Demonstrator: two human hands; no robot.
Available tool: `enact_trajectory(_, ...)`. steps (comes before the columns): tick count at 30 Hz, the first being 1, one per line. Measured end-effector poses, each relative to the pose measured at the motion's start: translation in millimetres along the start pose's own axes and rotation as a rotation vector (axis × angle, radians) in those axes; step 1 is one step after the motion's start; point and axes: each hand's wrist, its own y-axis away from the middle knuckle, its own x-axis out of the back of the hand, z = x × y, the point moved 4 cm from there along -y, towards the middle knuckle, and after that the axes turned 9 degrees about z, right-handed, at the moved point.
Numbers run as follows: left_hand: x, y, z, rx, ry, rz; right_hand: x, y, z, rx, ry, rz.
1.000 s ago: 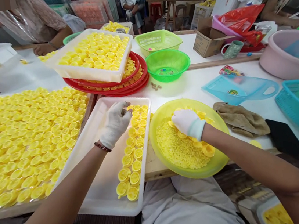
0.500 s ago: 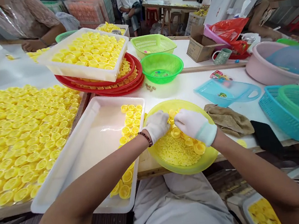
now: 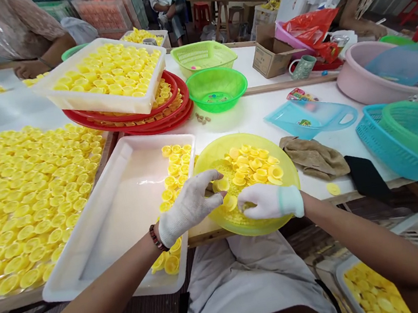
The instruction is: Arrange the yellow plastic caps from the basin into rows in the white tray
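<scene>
A yellow bowl (image 3: 288,166) stands at the table's front edge, holding small yellow granules (image 3: 210,165) and a heap of shallow yellow plastic cups (image 3: 252,163). Over its left rim is my left hand (image 3: 190,200), in a white glove with bare fingertips, thumb and fingers spread beside a yellow cup. My right hand (image 3: 264,201), gloved in white, dips into the near side of the bowl with its fingers curled down; what they hold is hidden. Left of the bowl lies a white tray (image 3: 111,206), with yellow cups (image 3: 173,177) along its right side.
Rows of yellow cups (image 3: 26,213) cover the left table. Behind the tray, red round trays (image 3: 182,106) carry a full white tray (image 3: 100,102). A green bowl (image 3: 219,90), blue scoop (image 3: 316,118), brown cloth (image 3: 314,157) and blue basket (image 3: 395,151) stand around. Other people sit farther back.
Both hands have come back from the cup heap toward me. The left has moved left and spread its fingers; the right has dropped to the bowl's near side. The cups now lie uncovered.
</scene>
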Motion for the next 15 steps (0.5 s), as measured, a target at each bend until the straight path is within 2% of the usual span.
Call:
enact_trajectory(3,-8.1,-0.1,2.6,0.007,0.027,-0.017,19.8,2.6,-7.6,0.040,-0.063,0.216)
enact_trajectory(6,-15.8,-3.4,3.5,-0.003,0.064,-0.047,36.7,0.9,-20.6,0.126,-0.028,0.404)
enact_trajectory(10,-18.7,-4.5,6.0,-0.026,0.127,-0.052,46.5,-4.4,-33.3,0.213,0.036,0.474)
enact_trajectory(15,-13.3,0.1,4.7,0.101,0.271,-0.045,54.7,7.4,-27.4,0.187,-0.009,0.537)
